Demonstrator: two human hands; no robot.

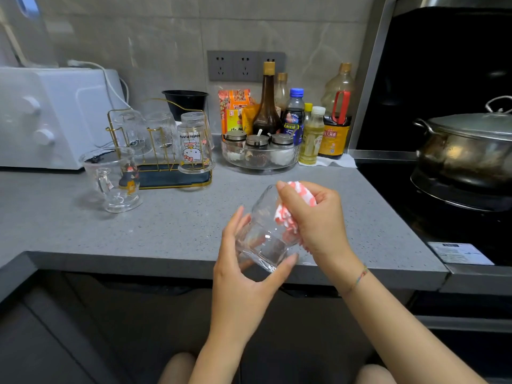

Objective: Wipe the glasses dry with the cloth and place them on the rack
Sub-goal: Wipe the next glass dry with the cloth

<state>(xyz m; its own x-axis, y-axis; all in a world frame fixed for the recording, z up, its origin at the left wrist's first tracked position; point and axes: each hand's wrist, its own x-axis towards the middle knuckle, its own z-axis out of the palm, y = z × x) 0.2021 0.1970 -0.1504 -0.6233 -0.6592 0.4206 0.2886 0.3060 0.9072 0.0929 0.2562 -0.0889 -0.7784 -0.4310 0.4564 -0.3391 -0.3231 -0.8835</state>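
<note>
My left hand (243,270) grips a clear glass (266,231) tilted on its side over the counter's front edge. My right hand (315,217) holds a red-and-white cloth (285,214) bunched against the glass's right side. The gold wire rack (163,151) on a dark tray stands at the back left with several glasses upside down on it, one printed with a cartoon cat (195,148). A clear handled mug (116,180) stands upright on the counter left of the rack.
A white oven (52,115) sits at the far left. Behind the rack is a black bowl (185,102). Sauce bottles and a glass condiment dish (260,153) crowd the back wall. A metal pot (468,145) sits on the stove at right.
</note>
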